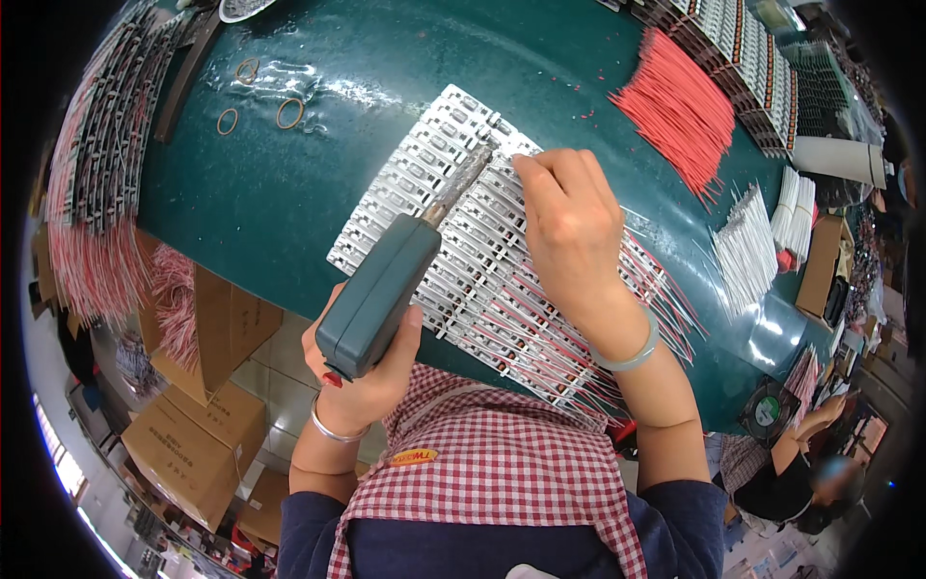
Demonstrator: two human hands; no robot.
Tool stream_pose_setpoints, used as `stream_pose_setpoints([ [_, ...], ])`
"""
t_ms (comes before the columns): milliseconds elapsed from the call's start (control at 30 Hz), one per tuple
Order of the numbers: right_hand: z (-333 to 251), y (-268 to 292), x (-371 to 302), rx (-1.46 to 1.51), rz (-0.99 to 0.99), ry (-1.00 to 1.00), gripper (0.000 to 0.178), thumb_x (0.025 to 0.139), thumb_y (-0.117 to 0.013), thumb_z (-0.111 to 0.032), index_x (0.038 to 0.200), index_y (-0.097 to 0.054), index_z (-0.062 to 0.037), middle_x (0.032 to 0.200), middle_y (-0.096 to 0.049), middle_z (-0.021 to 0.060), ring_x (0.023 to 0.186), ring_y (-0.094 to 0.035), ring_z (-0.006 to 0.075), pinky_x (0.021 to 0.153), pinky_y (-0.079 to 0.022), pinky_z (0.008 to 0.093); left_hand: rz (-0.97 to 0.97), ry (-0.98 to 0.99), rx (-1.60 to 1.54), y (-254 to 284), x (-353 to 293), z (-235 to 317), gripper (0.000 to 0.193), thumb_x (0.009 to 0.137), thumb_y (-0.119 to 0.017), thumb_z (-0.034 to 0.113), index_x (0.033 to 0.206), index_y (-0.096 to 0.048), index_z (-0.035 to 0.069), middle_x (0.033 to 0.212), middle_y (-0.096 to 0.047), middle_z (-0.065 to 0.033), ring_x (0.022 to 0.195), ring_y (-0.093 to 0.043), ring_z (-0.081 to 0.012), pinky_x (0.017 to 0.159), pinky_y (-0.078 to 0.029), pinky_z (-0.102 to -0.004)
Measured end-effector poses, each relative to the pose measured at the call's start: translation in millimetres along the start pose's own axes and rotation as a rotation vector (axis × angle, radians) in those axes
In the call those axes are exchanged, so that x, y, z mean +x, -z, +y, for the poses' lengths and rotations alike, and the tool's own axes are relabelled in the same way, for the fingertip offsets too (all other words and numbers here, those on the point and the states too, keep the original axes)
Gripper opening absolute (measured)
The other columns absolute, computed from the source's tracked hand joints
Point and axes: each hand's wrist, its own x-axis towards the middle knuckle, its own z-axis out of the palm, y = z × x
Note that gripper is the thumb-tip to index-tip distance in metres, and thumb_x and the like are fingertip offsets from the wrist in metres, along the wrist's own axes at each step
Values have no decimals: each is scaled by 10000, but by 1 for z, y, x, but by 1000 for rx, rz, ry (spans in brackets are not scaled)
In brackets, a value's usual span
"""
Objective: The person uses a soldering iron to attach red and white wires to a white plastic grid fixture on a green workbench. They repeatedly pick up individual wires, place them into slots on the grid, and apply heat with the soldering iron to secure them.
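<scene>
My left hand (pixel 378 384) is wrapped round the handle of a dark green soldering gun (pixel 381 289). Its metal tip reaches up and right to the top part of a sheet of small white-and-silver parts (pixel 400 188) in rows. Beside the tip my right hand (pixel 574 232) is closed, thumb and forefinger pinched together at the sheet's upper right edge; what lies between them is too small to make out. Red and white wires (pixel 540 352) stick out from the sheet's lower rows, under and past my right wrist.
The sheet lies on a green table (pixel 405 48). Red wires (pixel 675 111) and white wires (pixel 748 251) lie in bundles on the right. Rubber bands (pixel 290 113) rest at upper left. Wired strips (pixel 101 164) hang over the left edge, above cardboard boxes (pixel 193 439). Another person (pixel 786 482) sits lower right.
</scene>
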Motion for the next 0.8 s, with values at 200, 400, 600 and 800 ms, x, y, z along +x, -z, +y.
stream_pose_setpoints([
  [200, 1, -2, 0, 0, 8, 7, 241, 715, -683, 24, 954, -706, 31, 876, -612, 100, 822, -599, 259, 657, -515, 353, -46, -1, 24, -1, 6, 5, 201, 785, -755, -48, 981, -712, -58, 889, -691, -107, 704, -651, -151, 627, -507, -258],
  [400, 1, -2, 0, -7, 6, 12, 248, 706, -685, 18, 952, -706, 35, 870, -604, 104, 819, -598, 261, 652, -519, 356, -65, 40, 14, -2, 8, 9, 186, 795, -747, -55, 976, -705, -52, 886, -682, -81, 707, -635, -123, 638, -497, -241],
  [600, 1, -2, 0, -13, 3, 19, 255, 698, -681, 20, 952, -704, 41, 868, -601, 107, 817, -597, 260, 647, -521, 354, -63, 23, 44, -1, 9, 10, 200, 798, -752, -47, 993, -707, -56, 889, -688, -87, 708, -646, -132, 639, -508, -245],
  [800, 1, -3, 0, -17, -5, 19, 271, 691, -679, 21, 961, -701, 41, 876, -601, 107, 820, -596, 259, 645, -521, 353, 22, 11, 36, 2, 2, 3, 245, 788, -792, 5, 1019, -726, -45, 900, -725, -125, 726, -702, -180, 648, -547, -276],
])
